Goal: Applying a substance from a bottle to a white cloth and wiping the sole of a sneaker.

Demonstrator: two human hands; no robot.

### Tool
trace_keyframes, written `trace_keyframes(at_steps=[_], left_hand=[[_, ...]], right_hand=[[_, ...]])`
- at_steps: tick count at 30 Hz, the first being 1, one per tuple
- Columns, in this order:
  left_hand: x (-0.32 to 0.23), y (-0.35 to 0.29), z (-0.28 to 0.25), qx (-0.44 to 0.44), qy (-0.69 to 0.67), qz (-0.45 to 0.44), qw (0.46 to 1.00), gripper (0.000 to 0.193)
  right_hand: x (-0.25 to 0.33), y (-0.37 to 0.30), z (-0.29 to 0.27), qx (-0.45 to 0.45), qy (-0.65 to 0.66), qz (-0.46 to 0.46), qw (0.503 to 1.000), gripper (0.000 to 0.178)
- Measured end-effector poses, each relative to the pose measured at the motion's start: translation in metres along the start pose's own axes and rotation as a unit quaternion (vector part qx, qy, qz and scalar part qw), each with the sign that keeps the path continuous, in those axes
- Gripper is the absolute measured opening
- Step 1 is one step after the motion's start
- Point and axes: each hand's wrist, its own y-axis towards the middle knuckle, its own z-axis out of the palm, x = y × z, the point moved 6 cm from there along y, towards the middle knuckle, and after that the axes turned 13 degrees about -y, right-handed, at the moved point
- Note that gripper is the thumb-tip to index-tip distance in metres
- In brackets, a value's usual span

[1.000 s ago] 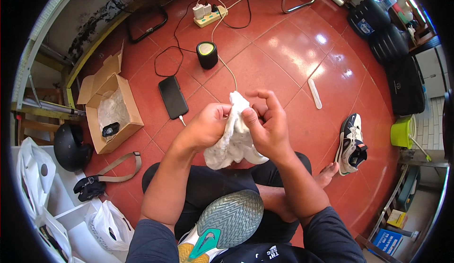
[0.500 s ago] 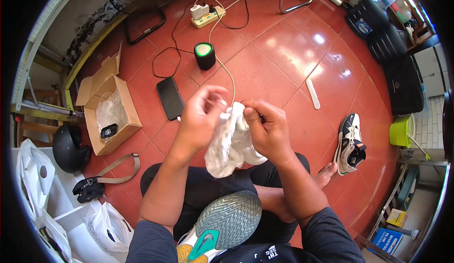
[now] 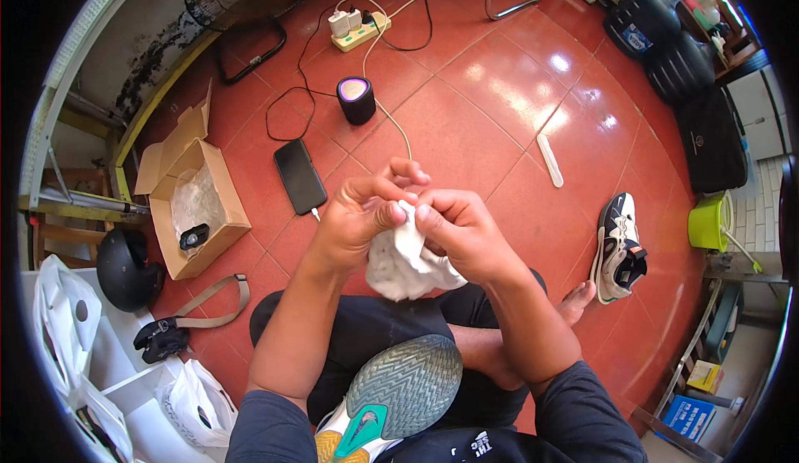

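A crumpled white cloth (image 3: 405, 265) with faint grey marks hangs above my lap. My left hand (image 3: 366, 213) pinches its upper edge between thumb and index finger, the other fingers raised. Close beside it, my right hand (image 3: 458, 228) grips the same edge, fingertips nearly meeting the left ones. Whether the cloth is a sock or a rag I cannot tell. Below, a sneaker (image 3: 404, 388) rests against my lap with its grey zigzag sole up. Its mate, a black and white sneaker (image 3: 617, 251), stands on the floor to the right, by my bare foot (image 3: 576, 303).
A phone (image 3: 300, 176) on a cable and a black speaker (image 3: 356, 101) with a lit ring lie ahead. Farther off is a power strip (image 3: 362, 34). An open cardboard box (image 3: 212, 222) stands left, a white stick (image 3: 550, 161) right, near a green bucket (image 3: 707, 228).
My left hand has closed in on the cloth's top edge beside my right. The cloth now hangs wider and more bunched. The speaker's ring went from green to purple.
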Motion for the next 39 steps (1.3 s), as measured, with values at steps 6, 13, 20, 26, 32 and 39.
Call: trace_keyframes(at_steps=[6,13,20,26,32,39], left_hand=[[0.016,0.003,-0.01,0.027,-0.11,-0.113,0.987,0.038],[0.025,0.006,-0.021,-0.056,-0.075,-0.083,0.992,0.061],[0.0,0.003,-0.014,-0.081,0.173,0.081,0.978,0.022],[-0.014,0.0,0.002,-0.158,0.373,0.095,0.909,0.015],[-0.016,-0.001,0.005,-0.181,0.443,0.053,0.876,0.017],[-0.027,-0.005,0.005,-0.157,0.459,0.043,0.873,0.02]], right_hand=[[-0.004,-0.002,0.022,0.043,0.19,0.116,0.974,0.019],[-0.014,0.004,-0.002,-0.018,-0.02,0.05,0.998,0.02],[0.004,0.003,-0.018,-0.163,-0.245,-0.04,0.955,0.018],[0.022,-0.002,-0.012,-0.247,-0.502,-0.151,0.815,0.019],[0.016,0.0,-0.015,-0.259,-0.517,-0.149,0.802,0.02],[0.036,-0.001,-0.032,-0.241,-0.579,-0.175,0.759,0.027]])
